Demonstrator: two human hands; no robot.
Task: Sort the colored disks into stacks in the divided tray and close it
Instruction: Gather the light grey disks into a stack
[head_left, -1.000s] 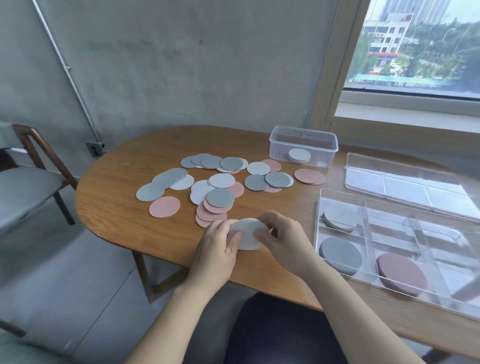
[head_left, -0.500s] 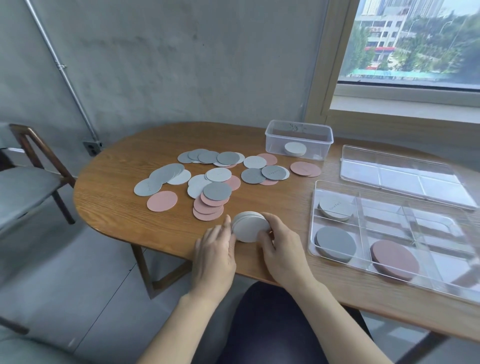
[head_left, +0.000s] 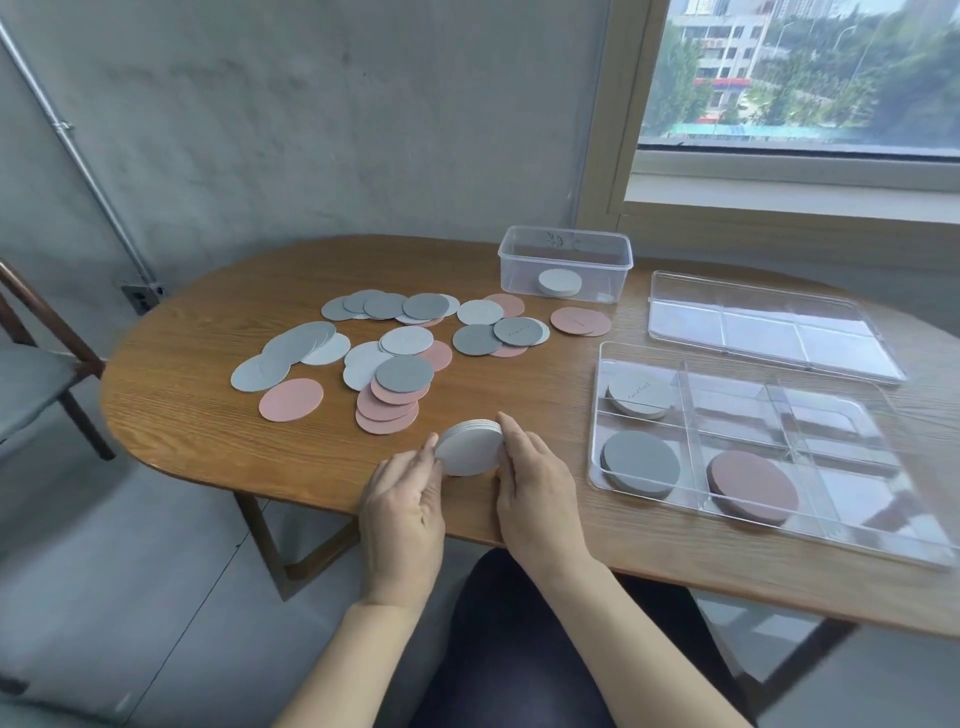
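Observation:
A stack of white disks (head_left: 470, 448) sits tilted near the table's front edge, squeezed between my two hands. My left hand (head_left: 405, 499) presses its left edge with straight fingers. My right hand (head_left: 535, 483) lies along its right edge, fingers extended. Grey, white and pink loose disks (head_left: 395, 358) are scattered behind. The clear divided tray (head_left: 602, 358) lies open on the right and holds a light grey stack (head_left: 638, 397), a dark grey stack (head_left: 640, 462) and a pink stack (head_left: 752, 486). The tray's clear lid (head_left: 769, 325) lies behind it.
A small clear tub (head_left: 565, 249) at the back holds a few white disks (head_left: 559, 282). A wooden chair (head_left: 36, 374) stands left of the oval table (head_left: 182, 415). A window sill runs along the back right. My lap is below the table's front edge.
My thumbs have come off the white disk's face. Both hands now flank the stack with straight fingers, and the disks are drawn into a tighter, tilted pile.

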